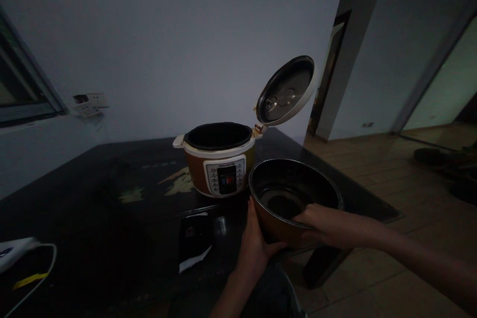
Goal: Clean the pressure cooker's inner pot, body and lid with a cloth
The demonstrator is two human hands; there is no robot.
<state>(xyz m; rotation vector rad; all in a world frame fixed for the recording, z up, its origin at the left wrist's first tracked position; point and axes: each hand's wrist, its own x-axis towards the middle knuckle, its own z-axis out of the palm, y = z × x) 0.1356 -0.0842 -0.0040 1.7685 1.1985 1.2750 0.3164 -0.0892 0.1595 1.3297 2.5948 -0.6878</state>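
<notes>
A rice cooker's inner pot (268, 213), dark inside and brownish outside, is tilted toward me at the table's near right edge. My left hand (255, 246) cups its lower left side, fingers up along the wall and thumb across the front. Over the near rim reaches my right hand (326, 223), with some fingers inside and part of the hand against the outer wall; its fingertips are partly hidden. Just behind the pot stands the rice cooker (194, 166), brown and white with a front control panel. Its round lid (288, 92) is swung up on the right.
The dark table (149, 238) has a leaf pattern. On it lie a black packet with torn white edges (194, 241), a white device with a cable (17, 251) and a yellow strip (30, 280). Wall sockets (91, 102) are at the left; tiled floor (365, 169) spreads right.
</notes>
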